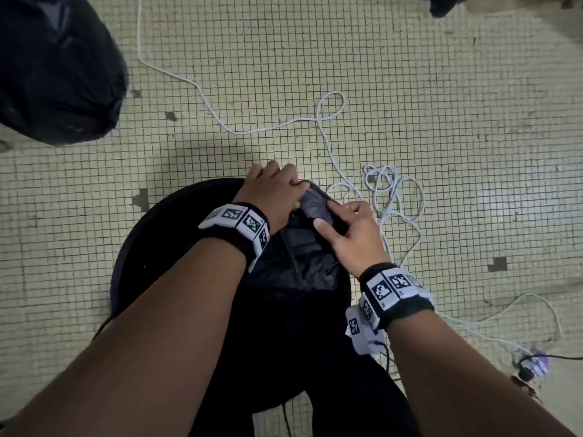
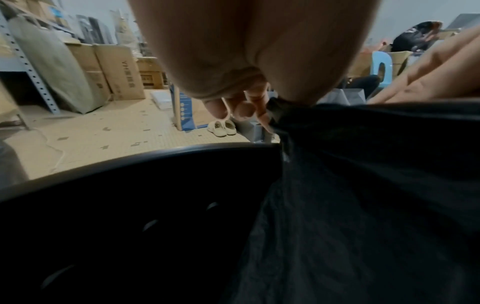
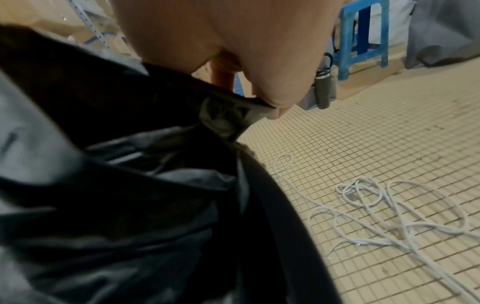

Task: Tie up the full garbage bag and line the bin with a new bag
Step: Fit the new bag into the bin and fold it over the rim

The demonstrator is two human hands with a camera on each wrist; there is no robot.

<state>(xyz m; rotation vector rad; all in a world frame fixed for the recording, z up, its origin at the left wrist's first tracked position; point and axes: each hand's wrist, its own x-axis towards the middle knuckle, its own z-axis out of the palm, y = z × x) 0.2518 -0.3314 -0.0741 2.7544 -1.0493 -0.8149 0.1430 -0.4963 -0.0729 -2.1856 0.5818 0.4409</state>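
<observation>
A round black bin (image 1: 148,247) stands on the tiled floor below me. A new black bag (image 1: 315,209) hangs partly into it, its top edge bunched at the bin's far right rim. My left hand (image 1: 277,190) grips that edge from the left, fingers curled round the plastic (image 2: 298,119). On the right, my right hand (image 1: 350,228) pinches the same edge between thumb and fingers, seen close in the right wrist view as black film (image 3: 228,115) under the thumb. The full tied bag (image 1: 56,67) sits on the floor at the far left.
White cable (image 1: 388,197) lies looped and tangled on the floor just right of the bin, trailing off to the far left and right. A small plug cluster (image 1: 530,367) lies at the lower right. Cardboard boxes (image 2: 116,72), sandals (image 2: 223,127) and a blue stool (image 3: 363,37) stand farther off.
</observation>
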